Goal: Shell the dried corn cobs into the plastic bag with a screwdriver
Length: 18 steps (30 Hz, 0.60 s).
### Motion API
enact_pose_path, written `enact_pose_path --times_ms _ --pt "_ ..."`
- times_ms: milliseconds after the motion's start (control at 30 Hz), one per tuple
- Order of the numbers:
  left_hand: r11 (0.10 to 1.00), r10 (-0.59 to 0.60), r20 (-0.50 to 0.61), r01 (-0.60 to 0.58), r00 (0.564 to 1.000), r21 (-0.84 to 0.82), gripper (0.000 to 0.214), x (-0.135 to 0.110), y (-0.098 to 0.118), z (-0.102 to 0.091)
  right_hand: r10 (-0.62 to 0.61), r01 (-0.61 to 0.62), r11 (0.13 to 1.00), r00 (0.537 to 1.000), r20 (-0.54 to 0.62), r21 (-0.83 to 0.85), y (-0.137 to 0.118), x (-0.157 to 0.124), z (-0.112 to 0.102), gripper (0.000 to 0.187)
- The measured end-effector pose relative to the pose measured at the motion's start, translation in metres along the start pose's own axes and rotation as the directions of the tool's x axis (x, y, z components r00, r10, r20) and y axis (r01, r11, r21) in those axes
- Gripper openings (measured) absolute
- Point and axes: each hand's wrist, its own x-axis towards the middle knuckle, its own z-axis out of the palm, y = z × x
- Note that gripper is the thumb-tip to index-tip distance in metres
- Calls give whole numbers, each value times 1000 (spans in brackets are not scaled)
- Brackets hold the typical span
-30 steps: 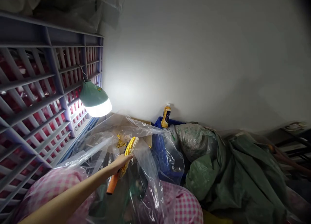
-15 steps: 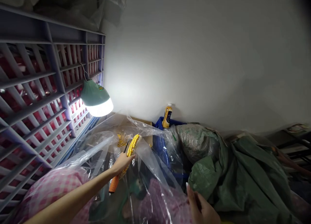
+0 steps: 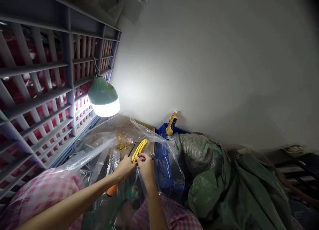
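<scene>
A bumpy yellow corn cob [image 3: 140,150], its kernels in tidy rows, points up and away above crinkled clear plastic sheeting [image 3: 99,147]. The left hand [image 3: 124,168] is clenched round its lower half together with a thin dark tool [image 3: 132,149] whose smooth orange handle [image 3: 111,190] sticks out below the palm. The right hand [image 3: 146,167] pinches the cob just above that grip, fingertips on the kernels. Loose kernels [image 3: 121,145] lie beyond on the plastic. A glowing green dome lamp [image 3: 103,97] hangs from slatted plastic crates [image 3: 50,90]; a ribbed blue crate [image 3: 164,157], a yellow bottle [image 3: 172,123] and slack green bags [image 3: 224,176] sit to the right.
</scene>
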Motion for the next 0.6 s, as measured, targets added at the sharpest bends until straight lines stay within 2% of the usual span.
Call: enact_pose_path --times_ms 167,400,467,600 --pt "1000 -6 25 6 1000 25 36 5 1 2 -1 1 999 1000 -15 35 7 3 5 20" --pt "999 -2 26 1 1000 39 36 1 3 0 -59 51 990 996 -62 -129 6 1 1 14" --pt "1000 -13 31 13 999 19 37 1 3 -2 -34 27 996 996 -84 -85 7 6 -4 14" --pt "998 -48 9 48 999 -27 39 1 3 -5 73 -48 985 986 -152 164 9 29 -18 27"
